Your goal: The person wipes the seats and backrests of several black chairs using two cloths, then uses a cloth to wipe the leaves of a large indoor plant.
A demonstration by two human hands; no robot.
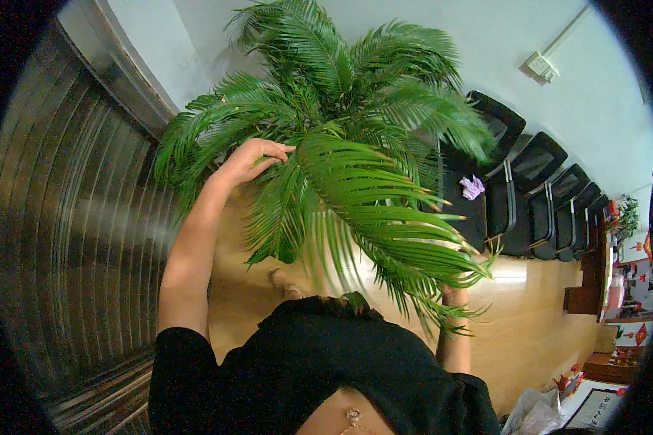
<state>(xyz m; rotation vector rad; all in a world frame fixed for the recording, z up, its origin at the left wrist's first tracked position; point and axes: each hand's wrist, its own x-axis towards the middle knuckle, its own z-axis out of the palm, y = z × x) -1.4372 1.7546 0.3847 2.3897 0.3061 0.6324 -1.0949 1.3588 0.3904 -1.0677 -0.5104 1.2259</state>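
Observation:
A large sago palm point(326, 103) with long feathery fronds stands before me against the wall. My left hand point(260, 156) is among its fronds, left of the plant's middle, thumb and fingertips pointing right with a thin green leaf part by the thumb. Whether it grips that part cannot be told. One big frond point(381, 201) with browned leaflet tips arches towards me and to the right. My right hand point(450, 291) lies beneath the end of this frond, mostly hidden by leaflets. Its fingers and any hold on the frond do not show.
Black chairs point(536, 163) line the wall at the right. A crumpled lilac cloth point(472, 187) lies on the nearest seat. A ribbed metallic shutter or door point(76, 228) stands at the left. A wall socket point(542, 66) is at the upper right, and a plastic bag point(533, 410) at the lower right.

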